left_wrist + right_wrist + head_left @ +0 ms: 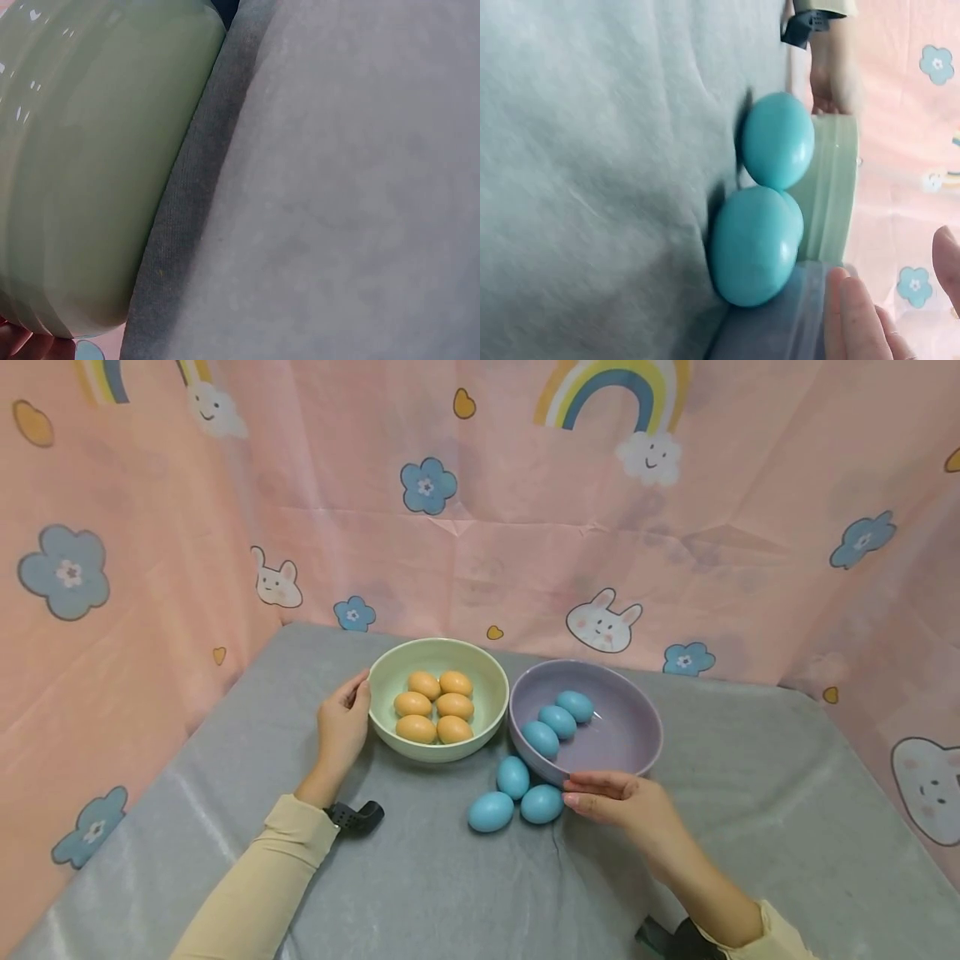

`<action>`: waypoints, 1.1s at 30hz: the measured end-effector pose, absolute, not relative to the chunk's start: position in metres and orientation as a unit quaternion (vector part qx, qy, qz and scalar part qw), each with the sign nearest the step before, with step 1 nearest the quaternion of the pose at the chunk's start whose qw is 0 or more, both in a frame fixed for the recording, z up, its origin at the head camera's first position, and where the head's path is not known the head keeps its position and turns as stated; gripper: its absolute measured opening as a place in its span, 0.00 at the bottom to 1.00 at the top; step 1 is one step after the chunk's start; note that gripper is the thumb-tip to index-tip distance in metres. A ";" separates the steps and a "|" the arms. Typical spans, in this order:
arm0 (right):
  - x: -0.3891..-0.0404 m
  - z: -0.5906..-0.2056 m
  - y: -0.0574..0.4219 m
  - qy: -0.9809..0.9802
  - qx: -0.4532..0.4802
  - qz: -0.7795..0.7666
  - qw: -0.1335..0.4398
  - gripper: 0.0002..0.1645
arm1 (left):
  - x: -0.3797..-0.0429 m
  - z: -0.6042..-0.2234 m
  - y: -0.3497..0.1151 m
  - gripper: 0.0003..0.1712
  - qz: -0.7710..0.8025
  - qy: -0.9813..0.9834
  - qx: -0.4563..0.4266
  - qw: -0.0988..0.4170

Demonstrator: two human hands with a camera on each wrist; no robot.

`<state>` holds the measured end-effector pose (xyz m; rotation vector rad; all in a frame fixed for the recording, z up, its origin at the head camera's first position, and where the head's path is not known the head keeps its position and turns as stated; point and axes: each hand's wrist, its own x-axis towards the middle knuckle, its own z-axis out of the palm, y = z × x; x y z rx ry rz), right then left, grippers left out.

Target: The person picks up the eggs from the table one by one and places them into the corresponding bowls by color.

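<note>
My left hand [342, 727] touches the left side of a light green bowl [382, 727], with no fingers inside it. Several yellow-orange eggs [413, 704] lie in that bowl. Beside it stands a purple bowl [622, 727] with three blue eggs [557, 722] in a slanting row. My right hand [626, 802] is at the purple bowl's near edge, its fingers [859, 319] straight against the outer wall and the thumb [946, 262] apart. Three more blue eggs [491, 812] lie together on the cloth in front of the bowls, the rightmost close to my right fingertips.
Grey cloth [450, 893] covers the table. A pink printed curtain [495, 560] rises behind and at both sides. A black wrist mount [356, 817] sits at the left cuff, and another dark mount [678, 939] shows by the right forearm.
</note>
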<state>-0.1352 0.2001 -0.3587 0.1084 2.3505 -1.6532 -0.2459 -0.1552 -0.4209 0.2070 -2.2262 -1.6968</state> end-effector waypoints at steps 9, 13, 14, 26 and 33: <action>-0.129 -0.378 0.201 0.822 0.060 -0.543 0.159 0.32 | -0.247 -0.421 -0.156 0.24 -0.594 -0.784 0.077 0.163; -0.127 -0.385 0.201 0.818 0.050 -0.549 0.162 0.32 | -0.248 -0.422 -0.156 0.24 -0.595 -0.784 0.076 0.162; -0.127 -0.386 0.201 0.817 0.050 -0.552 0.161 0.32 | -0.248 -0.422 -0.156 0.24 -0.595 -0.784 0.077 0.161; -0.131 -0.398 0.202 0.787 0.044 -0.591 0.171 0.35 | -0.247 -0.422 -0.156 0.24 -0.600 -0.780 0.079 0.159; -0.136 -0.403 0.203 0.774 0.050 -0.605 0.178 0.34 | -0.246 -0.421 -0.155 0.24 -0.601 -0.780 0.079 0.155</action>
